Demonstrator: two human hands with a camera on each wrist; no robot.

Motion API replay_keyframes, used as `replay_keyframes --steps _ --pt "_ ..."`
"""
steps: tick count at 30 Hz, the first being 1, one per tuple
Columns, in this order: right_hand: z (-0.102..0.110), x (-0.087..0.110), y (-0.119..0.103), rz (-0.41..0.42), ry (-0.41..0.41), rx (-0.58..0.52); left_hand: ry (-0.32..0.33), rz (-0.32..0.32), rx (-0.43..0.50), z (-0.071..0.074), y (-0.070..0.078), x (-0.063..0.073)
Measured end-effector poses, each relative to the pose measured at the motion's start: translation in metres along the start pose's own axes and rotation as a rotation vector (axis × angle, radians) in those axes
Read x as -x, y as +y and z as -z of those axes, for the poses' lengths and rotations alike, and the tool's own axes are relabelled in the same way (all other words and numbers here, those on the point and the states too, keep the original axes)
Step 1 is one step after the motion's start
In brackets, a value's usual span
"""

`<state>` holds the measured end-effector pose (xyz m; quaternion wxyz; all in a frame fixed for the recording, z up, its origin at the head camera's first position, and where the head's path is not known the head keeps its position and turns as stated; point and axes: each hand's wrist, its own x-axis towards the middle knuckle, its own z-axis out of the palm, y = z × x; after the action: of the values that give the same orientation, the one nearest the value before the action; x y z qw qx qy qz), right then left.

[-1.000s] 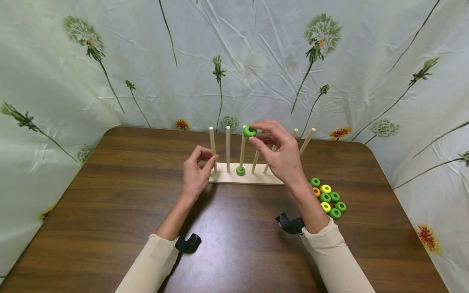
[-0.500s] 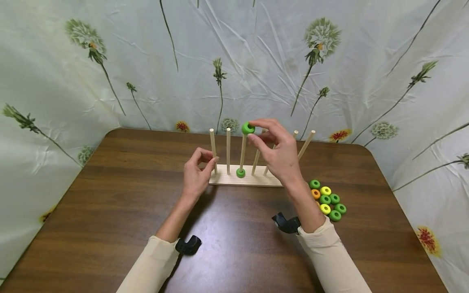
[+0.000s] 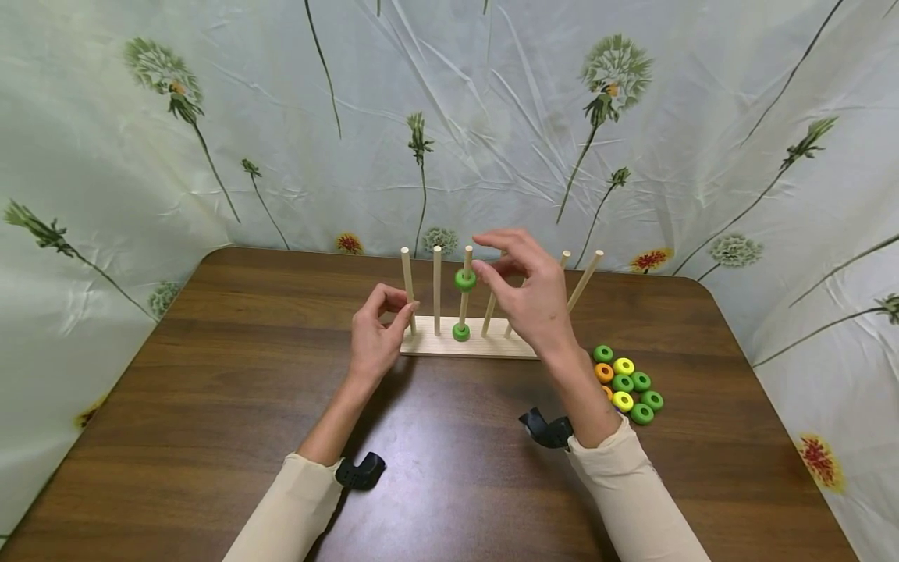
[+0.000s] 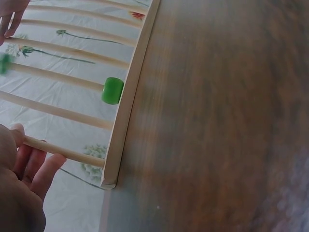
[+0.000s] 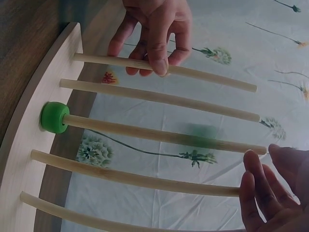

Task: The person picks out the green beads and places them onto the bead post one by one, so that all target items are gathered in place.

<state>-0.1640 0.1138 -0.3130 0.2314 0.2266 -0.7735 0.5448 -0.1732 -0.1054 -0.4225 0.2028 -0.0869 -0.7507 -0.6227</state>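
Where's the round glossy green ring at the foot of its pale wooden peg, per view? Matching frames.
Head: round glossy green ring near centre, slightly below mid-height.
Left wrist: green ring left of centre, above mid-height.
Right wrist: green ring at far left, about mid-height.
Shared landmark: the flat pale wooden base board it sits against.

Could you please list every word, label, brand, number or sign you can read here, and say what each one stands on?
There are none to read: no lettering shows on the rings, pegs, base or table.
The cloth shows flowers, not writing.
Any marking on the black straps would be too small to read.
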Motion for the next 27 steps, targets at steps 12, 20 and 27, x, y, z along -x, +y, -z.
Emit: replay_keyframes --steps 12,20,27 --pt "0.009 0.007 0.003 -0.006 -0.036 -0.077 0.0 -0.014 -0.006 0.0 0.0 0.0" --pt "0.02 0.015 0.002 0.02 -0.05 -0.128 -0.004 -0.014 -0.001 0.0 -0.001 0.0" --pt "0.027 0.026 0.006 -0.015 -0.074 -0.125 -0.002 -0.008 -0.003 0.0 -0.001 0.0"
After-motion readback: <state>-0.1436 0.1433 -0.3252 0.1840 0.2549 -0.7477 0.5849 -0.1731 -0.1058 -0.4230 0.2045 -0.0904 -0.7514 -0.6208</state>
